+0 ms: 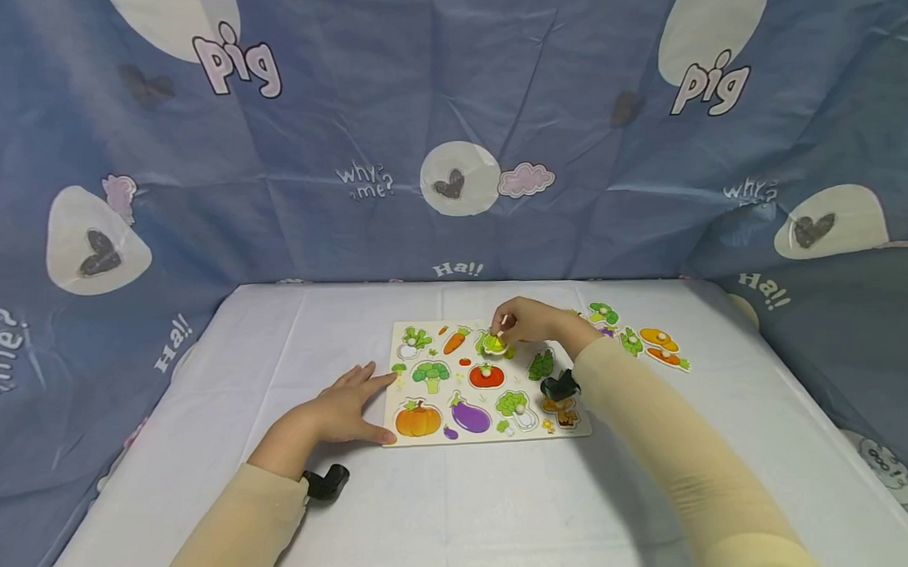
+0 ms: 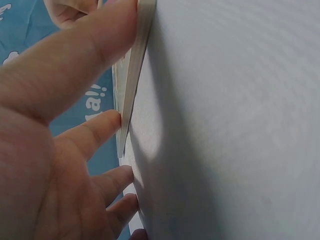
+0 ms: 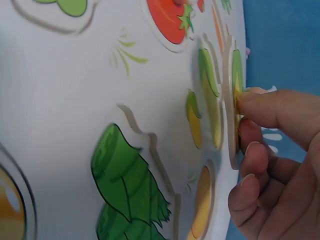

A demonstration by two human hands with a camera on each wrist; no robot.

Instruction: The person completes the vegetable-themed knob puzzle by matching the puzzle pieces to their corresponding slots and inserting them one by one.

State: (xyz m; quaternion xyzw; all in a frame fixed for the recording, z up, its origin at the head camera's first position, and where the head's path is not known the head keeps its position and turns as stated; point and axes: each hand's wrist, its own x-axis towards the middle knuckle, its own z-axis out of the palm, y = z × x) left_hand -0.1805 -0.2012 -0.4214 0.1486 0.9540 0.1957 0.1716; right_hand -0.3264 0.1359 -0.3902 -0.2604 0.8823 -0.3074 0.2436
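Observation:
A white vegetable puzzle board (image 1: 457, 385) lies flat on the table. My right hand (image 1: 536, 321) pinches a corn puzzle piece (image 3: 235, 100) between thumb and fingers at the board's far side. In the right wrist view the piece stands tilted, close beside the printed corn recess (image 3: 210, 95). My left hand (image 1: 338, 407) rests against the board's left edge with fingers spread, its thumb touching the near left corner. A tomato piece (image 1: 486, 377) and a bok choy piece (image 1: 515, 403), both with knobs, sit in the board.
Loose pieces lie to the right of the board: a broccoli (image 1: 603, 313), a leafy green piece (image 1: 631, 341), a pumpkin (image 1: 657, 338) and a carrot (image 1: 668, 359). Others are partly hidden behind the right hand. A blue printed cloth (image 1: 392, 244) hangs behind the white table (image 1: 335, 313).

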